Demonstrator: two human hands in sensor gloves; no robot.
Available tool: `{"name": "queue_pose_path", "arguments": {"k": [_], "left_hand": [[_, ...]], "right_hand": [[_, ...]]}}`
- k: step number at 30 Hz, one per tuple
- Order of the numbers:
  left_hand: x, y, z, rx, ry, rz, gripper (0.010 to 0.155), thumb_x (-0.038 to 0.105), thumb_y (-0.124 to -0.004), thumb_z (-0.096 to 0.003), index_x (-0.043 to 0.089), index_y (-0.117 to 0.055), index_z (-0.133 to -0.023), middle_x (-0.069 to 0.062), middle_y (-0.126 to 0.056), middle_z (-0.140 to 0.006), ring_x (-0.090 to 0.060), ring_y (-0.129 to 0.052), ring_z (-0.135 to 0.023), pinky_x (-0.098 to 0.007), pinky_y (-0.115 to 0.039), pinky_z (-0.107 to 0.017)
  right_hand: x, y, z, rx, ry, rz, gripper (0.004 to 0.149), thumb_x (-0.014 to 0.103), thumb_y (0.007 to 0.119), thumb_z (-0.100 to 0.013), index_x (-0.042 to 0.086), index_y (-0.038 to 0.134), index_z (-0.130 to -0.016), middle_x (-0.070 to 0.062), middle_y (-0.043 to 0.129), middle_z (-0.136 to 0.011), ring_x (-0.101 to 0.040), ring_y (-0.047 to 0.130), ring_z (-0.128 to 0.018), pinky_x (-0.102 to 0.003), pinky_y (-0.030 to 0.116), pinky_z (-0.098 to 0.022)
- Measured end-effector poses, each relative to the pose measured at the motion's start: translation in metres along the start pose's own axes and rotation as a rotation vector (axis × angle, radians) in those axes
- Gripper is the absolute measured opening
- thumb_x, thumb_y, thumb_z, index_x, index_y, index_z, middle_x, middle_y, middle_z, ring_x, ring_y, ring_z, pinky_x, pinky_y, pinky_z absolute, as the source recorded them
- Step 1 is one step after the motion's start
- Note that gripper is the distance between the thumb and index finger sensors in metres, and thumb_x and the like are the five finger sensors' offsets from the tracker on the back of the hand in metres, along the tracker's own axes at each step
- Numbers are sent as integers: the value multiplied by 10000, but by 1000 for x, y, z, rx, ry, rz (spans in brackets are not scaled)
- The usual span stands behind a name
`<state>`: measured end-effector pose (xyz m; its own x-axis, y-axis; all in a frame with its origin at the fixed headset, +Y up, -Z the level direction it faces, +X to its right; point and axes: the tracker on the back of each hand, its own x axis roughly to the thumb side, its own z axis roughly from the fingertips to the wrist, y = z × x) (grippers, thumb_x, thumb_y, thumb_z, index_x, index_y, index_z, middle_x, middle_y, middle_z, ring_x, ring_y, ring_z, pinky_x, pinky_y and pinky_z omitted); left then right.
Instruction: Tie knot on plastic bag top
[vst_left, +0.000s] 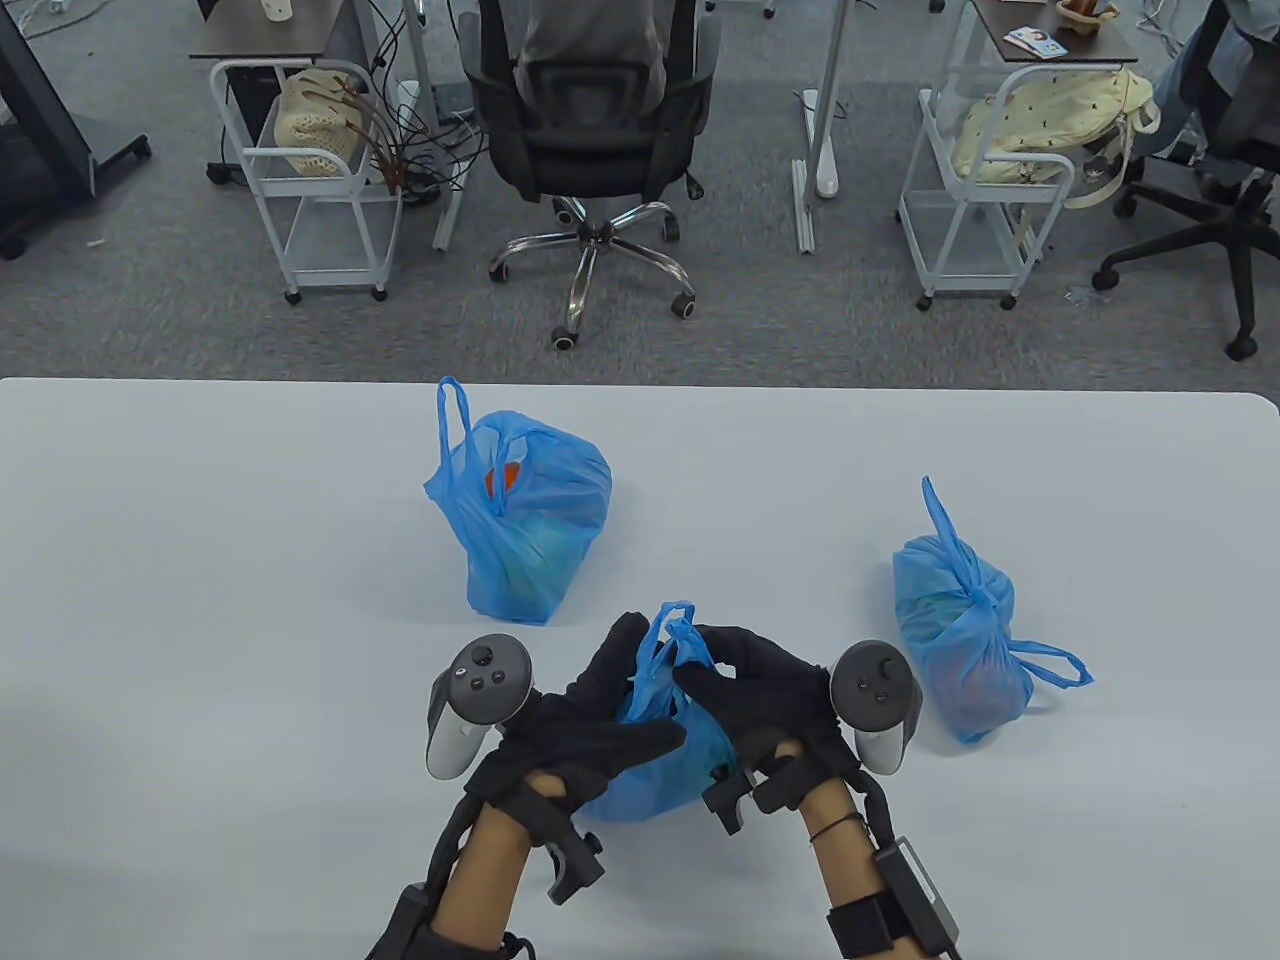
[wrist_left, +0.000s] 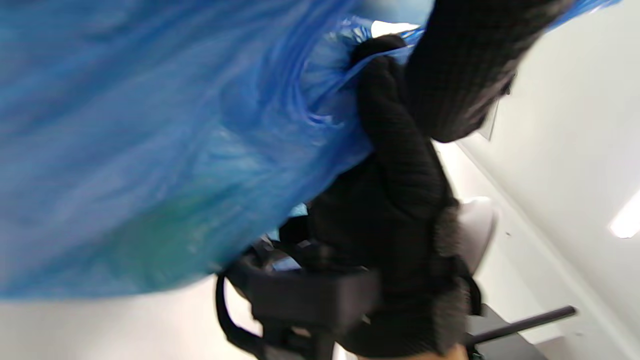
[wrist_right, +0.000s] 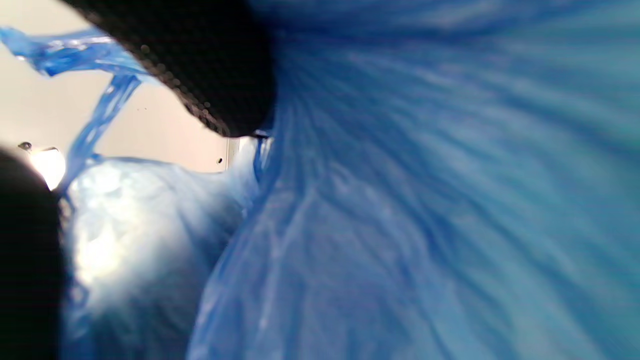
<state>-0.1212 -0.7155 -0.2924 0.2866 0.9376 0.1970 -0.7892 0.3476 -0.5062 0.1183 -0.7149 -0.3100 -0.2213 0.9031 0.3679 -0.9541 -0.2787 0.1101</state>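
While two other blue bags (vst_left: 520, 510) sit farther back, the left hand (vst_left: 590, 720) and right hand (vst_left: 765, 690) pinch the handles (vst_left: 672, 640) of a blue plastic bag (vst_left: 665, 760) at the table's (vst_left: 200, 560) near edge.

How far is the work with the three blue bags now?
Done: the right bag looks knotted at its top. In hand: left hand and right hand grip the handles of the near bag; no knot visible. Left: the far bag stands open.
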Motion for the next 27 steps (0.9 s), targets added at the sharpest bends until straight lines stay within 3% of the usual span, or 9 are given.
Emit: {"name": "queue_pose_path", "arguments": {"k": [2,4,10,12,15,17,21,24,27], "left_hand": [[-3,2,0,84,35,-27,860,427,-861,-520,101,-353,-1133,-84,-779,-1001,-239,-971,-734,-672,-623,-695],[-9,6,1,179,37,-9,638,398,-811,-539,146,-578,-1077,37,-925,-800,-180,-1039,-615,-626,-693,-668],[-26,16,5,249,50,148,409,398,-781,-548,277,-728,-935,75,-907,-714,-214,-1002,-684,-664,-641,-676],[-31,18,5,245,51,208,407,424,-732,-561,288,-677,-941,92,-880,-748,-230,-992,-725,-664,-625,-686],[-35,16,4,182,36,316,395,410,-672,-583,278,-588,-946,-25,-793,-1009,-311,-950,-864,-654,-589,-726],[-36,15,3,151,25,340,400,439,-650,-581,276,-573,-938,-34,-795,-1020,-296,-980,-841,-637,-606,-731],[-35,16,2,175,13,290,398,455,-657,-576,303,-576,-935,107,-931,-786,-147,-1095,-611,-579,-682,-714],[-32,14,2,148,1,303,449,411,-623,-591,288,-533,-1013,127,-918,-646,-149,-1040,-532,-592,-678,-698],[-32,11,1,154,1,226,537,488,-648,-577,244,-557,-1047,187,-921,-497,-114,-1041,-453,-561,-731,-657]], "right_hand": [[1,4,-1,30,-1,1,326,312,926,-445,204,917,-752,-67,982,-763,-377,924,-790,-699,643,-554],[2,7,-1,47,3,-15,330,311,914,-452,199,908,-762,-83,973,-770,-391,921,-784,-700,642,-554],[-9,2,-1,71,61,-154,340,317,838,-490,197,866,-807,-150,905,-858,-450,863,-827,-729,624,-548],[-13,1,-1,108,82,-246,338,303,810,-502,200,848,-822,-173,887,-884,-465,855,-842,-740,615,-553],[-14,2,-2,159,88,-280,330,281,781,-506,214,840,-824,-156,927,-846,-443,901,-819,-725,641,-556],[-12,4,-3,193,81,-238,323,263,765,-502,227,842,-814,-113,983,-761,-402,970,-736,-691,688,-539],[-8,8,-2,199,68,-171,315,250,749,-497,218,848,-794,-91,1003,-661,-368,1018,-604,-655,721,-514],[-7,11,-3,208,53,-71,318,255,727,-499,219,832,-797,-78,987,-606,-332,1010,-515,-642,732,-496],[-6,15,-2,232,55,-37,321,254,707,-501,214,821,-798,-68,966,-572,-305,988,-472,-634,728,-494]]}}
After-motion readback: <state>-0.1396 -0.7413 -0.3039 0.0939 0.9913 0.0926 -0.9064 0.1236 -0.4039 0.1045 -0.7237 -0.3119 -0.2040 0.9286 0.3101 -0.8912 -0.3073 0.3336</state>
